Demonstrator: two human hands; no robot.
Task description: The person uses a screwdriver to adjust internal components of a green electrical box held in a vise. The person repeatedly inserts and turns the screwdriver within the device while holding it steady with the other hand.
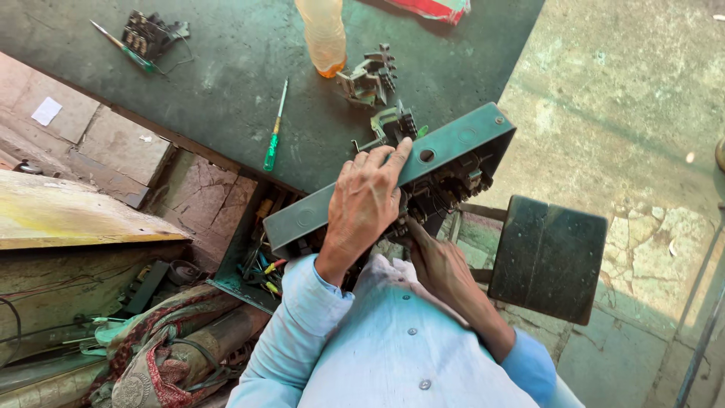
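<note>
Outdoor work spot, cracked stone floor, sunlit at right; dark green bench point(226, 83) runs across the top of the view, beyond both hands.

Left hand point(368, 204): laid over the top wall of a green metal box point(453, 143), fingers curled over its far edge, gripping and steadying it. Box is tilted on its side at the bench's near edge, open face turned toward the person.

Right hand point(438, 264): below the left, fingers pushed into the open face among the dark electrical parts point(445, 189) mounted inside. Cannot tell whether it pinches a part or only touches; fingertips are hidden.

Progress, judged from layout: box is opened, no cover visible on it. Two grey loose parts point(370, 79) lie on the bench just beyond the left hand, apart from the box, so some pieces look already out. Parts remain inside the box; work there appears unfinished.

Other items: green-handled screwdriver point(275, 128) lies unused left of the left hand; a second screwdriver point(124, 49) and a dark part lie far left; orange bottle point(323, 34) stands beyond the loose parts. Dark stool point(551, 257) sits right of the right hand. Open drawer of tools point(260, 264) sits left of the left forearm.
</note>
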